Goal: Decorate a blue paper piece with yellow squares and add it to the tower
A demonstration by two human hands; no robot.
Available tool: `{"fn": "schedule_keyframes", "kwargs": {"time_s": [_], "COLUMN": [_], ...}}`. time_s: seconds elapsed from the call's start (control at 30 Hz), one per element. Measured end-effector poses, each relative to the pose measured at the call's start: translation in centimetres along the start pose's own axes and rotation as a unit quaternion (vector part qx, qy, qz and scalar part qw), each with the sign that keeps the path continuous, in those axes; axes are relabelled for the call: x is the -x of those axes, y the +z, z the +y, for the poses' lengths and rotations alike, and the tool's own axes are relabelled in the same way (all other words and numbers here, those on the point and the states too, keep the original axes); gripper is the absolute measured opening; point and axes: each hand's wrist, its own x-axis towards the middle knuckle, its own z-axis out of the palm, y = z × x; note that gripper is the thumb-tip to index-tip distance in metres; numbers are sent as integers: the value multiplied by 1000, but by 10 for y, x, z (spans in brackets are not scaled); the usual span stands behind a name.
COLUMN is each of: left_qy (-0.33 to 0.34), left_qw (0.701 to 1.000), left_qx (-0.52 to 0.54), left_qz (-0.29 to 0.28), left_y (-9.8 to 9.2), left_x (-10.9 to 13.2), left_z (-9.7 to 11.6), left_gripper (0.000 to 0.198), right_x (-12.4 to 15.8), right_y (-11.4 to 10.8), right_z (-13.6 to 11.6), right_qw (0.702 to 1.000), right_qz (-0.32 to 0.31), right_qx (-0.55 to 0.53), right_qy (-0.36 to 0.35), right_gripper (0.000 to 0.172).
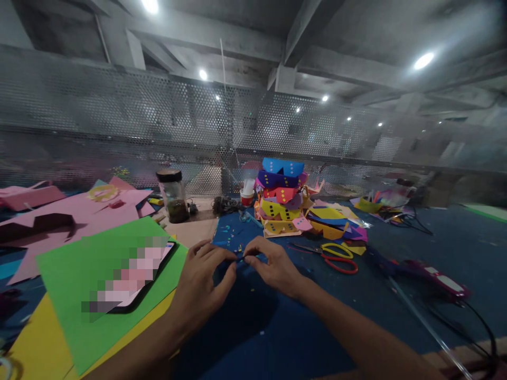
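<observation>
My left hand (202, 285) and my right hand (273, 266) meet over the dark blue table surface (277, 327). Both pinch a small dark blue piece of paper (241, 258) between fingertips and thumbs. The piece is tiny and mostly hidden by the fingers. Small coloured paper scraps (232, 240) lie just beyond the hands. A green paper sheet (75, 274) with a phone (130, 279) on it lies left of my left hand.
A stack of coloured folded paper pieces (281, 198) stands behind the hands. Scissors with yellow and red handles (336, 256) lie to the right. A glass jar (173, 195), a small cup (247, 192), pink sheets (59, 216), a yellow sheet (31, 348) and cables (455, 311) surround them. Perforated metal mesh (119, 132) backs the table.
</observation>
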Motion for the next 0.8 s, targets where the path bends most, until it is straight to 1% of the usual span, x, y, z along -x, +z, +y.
{"fn": "schedule_keyframes", "kwargs": {"time_s": [0.13,0.43,0.6,0.7,0.73,0.8], "left_qy": [-1,16,13,-12,-30,-75], "left_qw": [1000,999,1000,998,996,987], "left_qx": [-6,-27,5,63,87,137], "left_qz": [8,25,16,6,12,45], "left_y": [2,4,3,-2,-4,-8], "left_x": [-1,0,0,-1,-2,-5], "left_z": [-3,-7,-6,-3,-3,-5], "left_gripper": [8,5,8,16,20,27], "right_x": [-1,-3,-3,-4,-4,-5], "right_y": [0,-4,-2,-3,-4,-6], "right_z": [3,2,1,-1,-1,-1], "right_qw": [1000,998,998,996,994,990], "right_qz": [-1,-4,-1,1,1,-1], "right_qx": [-17,-56,-69,-90,-101,-127], "right_qy": [22,-2,5,26,35,54], "right_gripper": [6,8,3,3,2,4]}}
